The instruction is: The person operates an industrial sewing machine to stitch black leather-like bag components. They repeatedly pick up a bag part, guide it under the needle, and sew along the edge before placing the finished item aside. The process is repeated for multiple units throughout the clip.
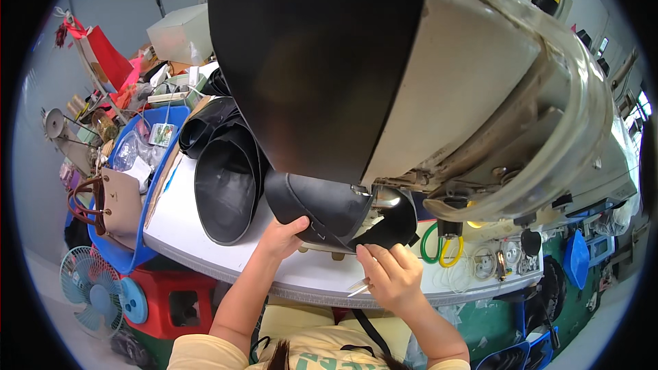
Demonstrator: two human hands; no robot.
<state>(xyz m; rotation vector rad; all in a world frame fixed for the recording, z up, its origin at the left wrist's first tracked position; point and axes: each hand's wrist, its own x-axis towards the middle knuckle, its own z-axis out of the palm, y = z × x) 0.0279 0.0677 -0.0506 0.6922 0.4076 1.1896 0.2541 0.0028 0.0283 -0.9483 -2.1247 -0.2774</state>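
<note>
A curved black piece of smooth, leather-like sheet (pixel 322 205) lies under the big sewing machine head (pixel 473 75), with small pale marks near its front edge. My left hand (pixel 282 236) grips the near left part of this piece, thumb on top. At its front corner, my right hand (pixel 391 274) pinches the edge between thumb and fingertips. A slim pale tool (pixel 358 288), its kind unclear, sticks out from under the right hand's fingers. The machine head hides the far part of the piece. Left of it, a large rolled black piece (pixel 226 192) stands on the white table (pixel 178 223).
Scissors with yellow and green handles (pixel 439 250) lie right of the machine, beside small spools (pixel 484 264). A blue bin (pixel 164 164) with a beige handbag (pixel 120 209) stands at the left. Below are a red stool (pixel 161 301) and a fan (pixel 96 291).
</note>
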